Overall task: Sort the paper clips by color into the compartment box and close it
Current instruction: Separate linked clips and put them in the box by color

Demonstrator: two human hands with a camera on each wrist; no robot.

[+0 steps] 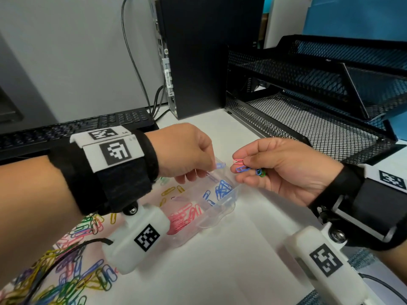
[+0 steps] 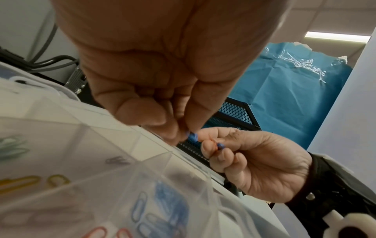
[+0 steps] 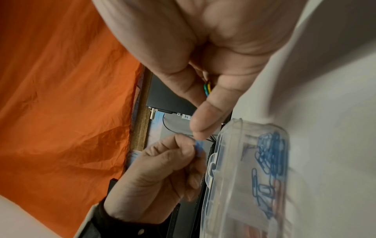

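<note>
A clear compartment box lies open on the white desk, with blue clips in its far compartment and pink clips in the nearer one. My left hand hovers over the box and pinches one blue paper clip between thumb and fingertips. My right hand, just to its right, holds a small bunch of clips: pink, blue and green. In the left wrist view the blue paper clip shows at my fingertips. The right wrist view shows the box beside both hands.
A loose pile of mixed paper clips lies at the lower left, under my left forearm. A black mesh tray stands at the back right, a computer tower behind the box, and a keyboard at the back left.
</note>
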